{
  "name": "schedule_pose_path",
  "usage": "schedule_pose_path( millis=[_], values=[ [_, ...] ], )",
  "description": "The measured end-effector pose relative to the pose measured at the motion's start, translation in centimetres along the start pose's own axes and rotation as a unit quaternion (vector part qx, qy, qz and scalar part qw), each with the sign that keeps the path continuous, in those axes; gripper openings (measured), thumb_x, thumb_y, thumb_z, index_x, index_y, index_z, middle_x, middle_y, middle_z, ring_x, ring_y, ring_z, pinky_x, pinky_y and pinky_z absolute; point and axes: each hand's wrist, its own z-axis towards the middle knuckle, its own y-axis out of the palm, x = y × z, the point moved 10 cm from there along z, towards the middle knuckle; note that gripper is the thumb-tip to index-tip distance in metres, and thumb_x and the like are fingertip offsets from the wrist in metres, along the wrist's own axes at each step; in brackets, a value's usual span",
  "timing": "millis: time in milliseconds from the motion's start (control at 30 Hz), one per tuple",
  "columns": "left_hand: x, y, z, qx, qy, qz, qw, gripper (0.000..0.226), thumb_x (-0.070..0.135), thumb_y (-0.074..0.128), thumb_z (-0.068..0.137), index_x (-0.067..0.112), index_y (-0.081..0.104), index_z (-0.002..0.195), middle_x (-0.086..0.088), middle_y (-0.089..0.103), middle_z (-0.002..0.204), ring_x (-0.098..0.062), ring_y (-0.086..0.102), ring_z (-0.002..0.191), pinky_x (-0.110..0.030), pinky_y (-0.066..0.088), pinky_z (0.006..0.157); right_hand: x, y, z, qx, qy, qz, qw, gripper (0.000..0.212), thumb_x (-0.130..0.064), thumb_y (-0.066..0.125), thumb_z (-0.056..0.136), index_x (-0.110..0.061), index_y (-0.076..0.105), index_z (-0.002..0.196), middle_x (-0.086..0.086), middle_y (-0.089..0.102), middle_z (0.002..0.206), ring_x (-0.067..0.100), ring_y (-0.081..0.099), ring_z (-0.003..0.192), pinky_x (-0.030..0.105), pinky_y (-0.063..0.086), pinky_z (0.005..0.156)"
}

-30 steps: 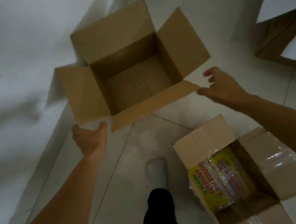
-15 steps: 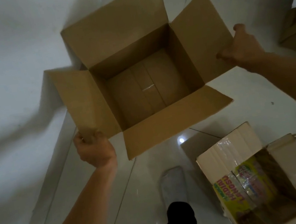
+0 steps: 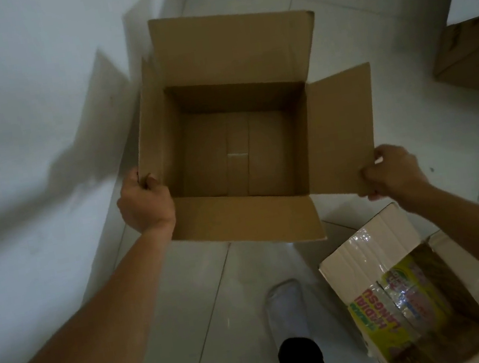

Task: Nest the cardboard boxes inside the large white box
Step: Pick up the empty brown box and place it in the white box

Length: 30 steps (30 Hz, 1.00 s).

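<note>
While arms extend forward, hands clamp open brown box [image 3: 236, 150]: left hand [image 3: 145, 203] left flap, right hand [image 3: 393, 170] right flap.

Both hands grip an open brown box [image 3: 236, 150]: left hand [image 3: 145, 204] at nine o'clock, right hand [image 3: 393, 170] at three.

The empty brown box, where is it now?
In the head view, the empty brown box sits centre, held by the left hand and right hand, beyond the printed box.

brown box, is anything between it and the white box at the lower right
Nothing visible: the brown box, held by the left hand and right hand, has only bare floor before the white box.
</note>
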Motion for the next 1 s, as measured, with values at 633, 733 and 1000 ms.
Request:
schedule_pose_path(
  millis=[633, 733, 1000],
  values=[
    [1.7, 1.0, 3.8, -0.08, 0.074, 0.055, 0.993, 0.025, 0.015, 0.05, 0.094, -0.007, 0.062, 0.095, -0.028, 0.065, 0.097, -0.043, 0.06, 0.092, -0.037, 0.043, 0.076, -1.1, 3.5, -5.1, -0.006, -0.009, 0.047, 0.999, 0.022, -0.015, 0.056, 0.091, -0.01, 0.052, 0.112, 0.014, 0.068, 0.098, 0.024, 0.069, 0.055, 0.034, 0.06, 0.056],
    [1.3, 1.3, 4.5, -0.083, 0.069, 0.057, 0.992, 0.025, 0.016, 0.051, 0.093, -0.006, 0.062, 0.094, -0.028, 0.066, 0.096, -0.043, 0.061, 0.091, -0.039, 0.045, 0.078, -1.4, 3.7, -5.4, -0.003, -0.004, 0.047, 0.999, 0.025, -0.016, 0.057, 0.091, -0.011, 0.052, 0.115, 0.014, 0.068, 0.101, 0.021, 0.068, 0.054, 0.024, 0.056, 0.046],
    [0.4, 1.7, 5.6, -0.095, 0.052, 0.056, 0.993, 0.022, 0.019, 0.054, 0.092, -0.001, 0.062, 0.09, -0.024, 0.066, 0.094, -0.04, 0.062, 0.089, -0.039, 0.046, 0.078, -1.2, 4.1, -6.0, -0.006, -0.001, 0.064, 0.998, 0.021, -0.015, 0.058, 0.09, -0.012, 0.051, 0.11, 0.012, 0.068, 0.096, 0.021, 0.069, 0.054, 0.024, 0.057, 0.047]
  ],
)
